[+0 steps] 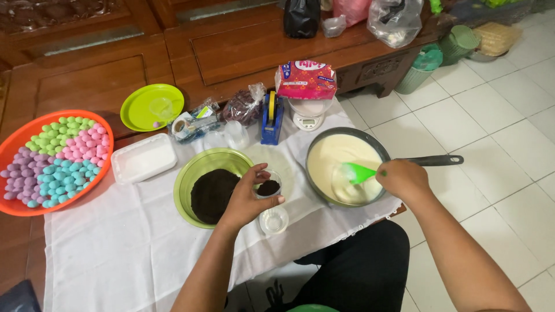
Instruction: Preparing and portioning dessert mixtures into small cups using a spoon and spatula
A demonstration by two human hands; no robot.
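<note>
Left hand (245, 199): grip closed around a small clear cup (269, 186) of dark crumbs, held just beside the green bowl (193, 173). Right hand (403, 178): grip closed on green spatula (359, 171), its blade held in the batter pan (324, 144).

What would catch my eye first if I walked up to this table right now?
Probably the orange tray at the far left, heaped with pastel green, pink, purple and blue egg-shaped pieces. Next, the middle of the white cloth: the left hand holds a small clear cup of dark crumbs beside a green bowl of the same crumbs. To the right, the right hand holds a green spatula in a pan of pale cream.
</note>
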